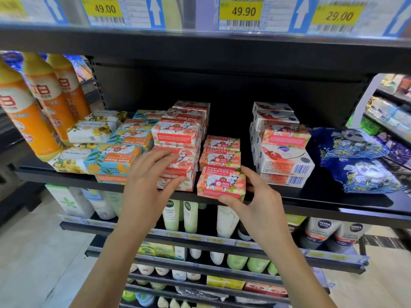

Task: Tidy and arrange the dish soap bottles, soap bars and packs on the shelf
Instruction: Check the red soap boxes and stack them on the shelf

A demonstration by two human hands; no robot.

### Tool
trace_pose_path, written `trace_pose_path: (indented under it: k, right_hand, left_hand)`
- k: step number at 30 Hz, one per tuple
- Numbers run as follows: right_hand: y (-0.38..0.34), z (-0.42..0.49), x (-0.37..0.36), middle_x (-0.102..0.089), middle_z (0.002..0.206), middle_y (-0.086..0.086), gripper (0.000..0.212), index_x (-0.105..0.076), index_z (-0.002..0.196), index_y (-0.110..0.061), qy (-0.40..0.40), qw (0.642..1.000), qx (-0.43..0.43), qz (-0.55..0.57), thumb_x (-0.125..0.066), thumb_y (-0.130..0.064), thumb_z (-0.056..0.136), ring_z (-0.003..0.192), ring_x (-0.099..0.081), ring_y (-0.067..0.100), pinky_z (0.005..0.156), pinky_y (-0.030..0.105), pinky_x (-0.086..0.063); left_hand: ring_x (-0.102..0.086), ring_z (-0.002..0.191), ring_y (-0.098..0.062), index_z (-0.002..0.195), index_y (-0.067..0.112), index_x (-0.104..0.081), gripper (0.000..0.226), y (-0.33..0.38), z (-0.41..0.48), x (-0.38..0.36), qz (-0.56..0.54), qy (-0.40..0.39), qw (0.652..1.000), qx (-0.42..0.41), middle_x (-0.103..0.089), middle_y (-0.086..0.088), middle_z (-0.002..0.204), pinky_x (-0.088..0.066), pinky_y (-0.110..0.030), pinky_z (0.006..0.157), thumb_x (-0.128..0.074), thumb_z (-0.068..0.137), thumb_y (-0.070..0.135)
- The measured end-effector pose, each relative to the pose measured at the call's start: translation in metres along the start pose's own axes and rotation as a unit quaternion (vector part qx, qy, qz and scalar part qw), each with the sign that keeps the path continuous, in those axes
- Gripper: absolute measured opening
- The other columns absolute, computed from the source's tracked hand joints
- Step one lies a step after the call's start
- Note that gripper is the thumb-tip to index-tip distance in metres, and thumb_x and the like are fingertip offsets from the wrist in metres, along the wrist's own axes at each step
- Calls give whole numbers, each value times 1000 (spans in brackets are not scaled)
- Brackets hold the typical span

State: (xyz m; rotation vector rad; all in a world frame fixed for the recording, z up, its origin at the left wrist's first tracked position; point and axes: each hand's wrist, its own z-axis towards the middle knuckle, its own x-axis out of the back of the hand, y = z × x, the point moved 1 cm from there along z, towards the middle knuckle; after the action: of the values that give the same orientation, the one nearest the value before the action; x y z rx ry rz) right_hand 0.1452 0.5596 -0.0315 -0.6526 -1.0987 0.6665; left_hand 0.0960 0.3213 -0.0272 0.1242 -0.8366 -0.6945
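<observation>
Your right hand [251, 196] pinches the front pink Goat Soap box [220, 183] at the shelf [322, 196] edge. Your left hand [151, 174], fingers spread, rests on the neighbouring pink stack [175, 134]. Price tags [241, 11] above read 49.00, 49.90, 29.00.

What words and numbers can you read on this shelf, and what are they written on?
"49.00": left yellow price tag
"49.90": middle yellow price tag
"29.00": right yellow price tag
"Goat Soap": blue soap box, upside down
"Goat Soap": front pink soap box
"NIVEA MEN": grey tubes
"白": orange bottles
Too small or blurred to read: the barcode print, the small print on the boxes and all other labels.
</observation>
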Motion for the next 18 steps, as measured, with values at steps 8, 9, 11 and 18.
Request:
trace_pose_path:
  k: [8,9,11,18]
  right_hand:
    - [5,-11,-3,-60,134,-20,81,-50,147,-30,32,999,-7,29,-88,-36,76,125,-57,1,109,30,-48]
    - [6,-12,-3,-62,132,-19,75,-53,144,-30,39,999,-6,31,-88,-33,78,124,-59,2,108,35,-50]
    - [5,-10,-4,-64,134,-16,66,-57,140,-30,49,999,7,23,-85,-31,81,124,-60,5,106,39,-52]
    - [-2,9,-12,-59,143,-7,56,-58,143,-28,58,994,30,-92,-78,-32,91,120,-63,18,105,40,-52]
  left_hand:
    - [-46,130,-9,129,11,-68,47,6,1,2,-49,-2,999,6,-61,3,134,-18,-10,117,-71,88,36]
    - [-44,130,-6,129,11,-68,47,6,1,2,-51,0,999,6,-61,4,134,-17,-10,117,-71,88,36]
    - [-43,131,-4,130,12,-68,48,5,1,2,-52,-1,999,10,-61,4,135,-17,-11,118,-70,89,38]
    - [-42,132,-4,129,12,-68,49,5,0,1,-52,1,999,12,-62,2,136,-17,-11,118,-71,88,37]
